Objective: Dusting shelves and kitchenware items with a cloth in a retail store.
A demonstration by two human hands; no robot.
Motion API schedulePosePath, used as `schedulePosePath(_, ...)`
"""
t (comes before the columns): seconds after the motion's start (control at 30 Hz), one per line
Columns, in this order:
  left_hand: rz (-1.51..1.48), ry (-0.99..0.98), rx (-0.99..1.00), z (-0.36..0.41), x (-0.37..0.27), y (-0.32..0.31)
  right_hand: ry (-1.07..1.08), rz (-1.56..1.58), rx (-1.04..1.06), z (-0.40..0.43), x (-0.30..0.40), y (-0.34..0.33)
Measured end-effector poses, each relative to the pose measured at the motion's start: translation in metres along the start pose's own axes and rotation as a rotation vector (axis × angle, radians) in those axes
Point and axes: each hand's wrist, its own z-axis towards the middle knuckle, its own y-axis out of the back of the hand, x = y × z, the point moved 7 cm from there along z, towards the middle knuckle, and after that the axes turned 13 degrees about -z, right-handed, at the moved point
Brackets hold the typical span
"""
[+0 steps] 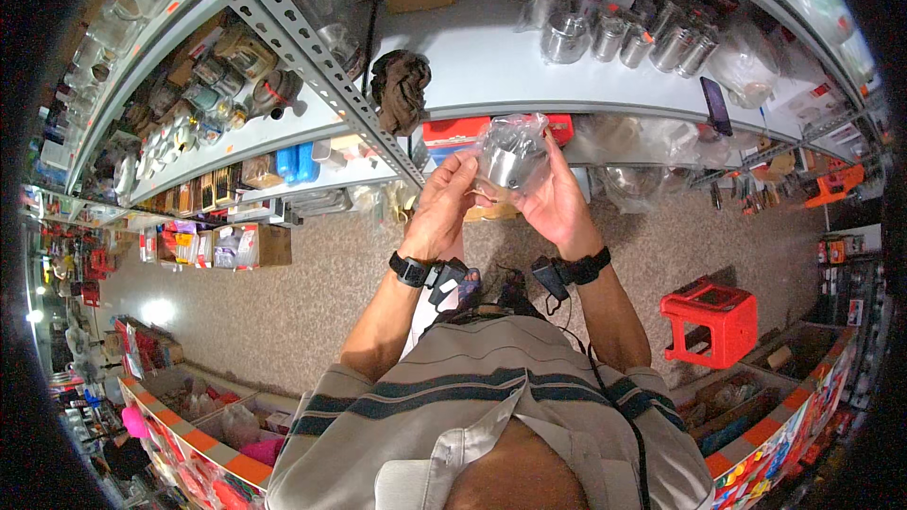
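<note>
Between my hands is a shiny metal canister (pixel 509 161) wrapped in a clear plastic bag. My left hand (pixel 446 195) grips it at the near left side, with the thumb on the plastic. The palm and fingers of my right hand (pixel 561 198) support the right side. Loose plastic bunches up at the far end of the canister. Just beyond it is a red box (pixel 453 131) under the shelf's front edge. A crumpled dark brown cloth (pixel 400 91) lies on the white shelf (pixel 482 60), ahead and to the left.
Several metal canisters (pixel 567 37) stand on the shelf, right of the middle, near a phone (pixel 716 106) at its edge. A perforated metal upright (pixel 305 49) slants across the left. On the floor are a red plastic stool (pixel 711 322) at right and a carton of goods (pixel 273 246) at left.
</note>
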Motion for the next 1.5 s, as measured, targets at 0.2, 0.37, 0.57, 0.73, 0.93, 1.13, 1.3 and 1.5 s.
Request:
schedulePosePath(0.2, 0.977, -0.449, 0.091, -0.02, -0.049, -0.057, -0.064, 0.028, -0.013, 0.005, -0.004, 0.019)
schedulePosePath(0.37, 1.123, -0.578, 0.24, -0.013, -0.057, -0.066, -0.121, 0.021, 0.096, 0.002, -0.008, 0.013)
schedulePosePath(0.57, 1.053, -0.421, 0.246, -0.006, -0.048, -0.059, -0.121, -0.156, 0.161, -0.008, -0.009, 0.021)
schedulePosePath(0.73, 0.805, -0.2, 0.211, 0.002, -0.029, -0.043, 0.138, -0.248, -0.035, -0.009, 0.006, 0.01)
schedulePosePath(0.93, 0.963, -0.285, 0.267, 0.004, -0.036, -0.052, 0.015, -0.088, -0.055, -0.011, 0.005, 0.015)
schedulePosePath(1.13, 1.044, -0.4, 0.227, -0.001, -0.043, -0.061, -0.068, 0.056, -0.069, -0.011, -0.009, 0.032)
schedulePosePath(1.3, 0.971, -0.531, -0.03, -0.022, -0.041, -0.051, -0.033, 0.129, -0.131, -0.012, -0.01, 0.037)
schedulePosePath(1.5, 1.075, -0.502, 0.212, -0.031, -0.001, -0.078, 0.037, 0.078, -0.114, -0.004, -0.016, 0.046)
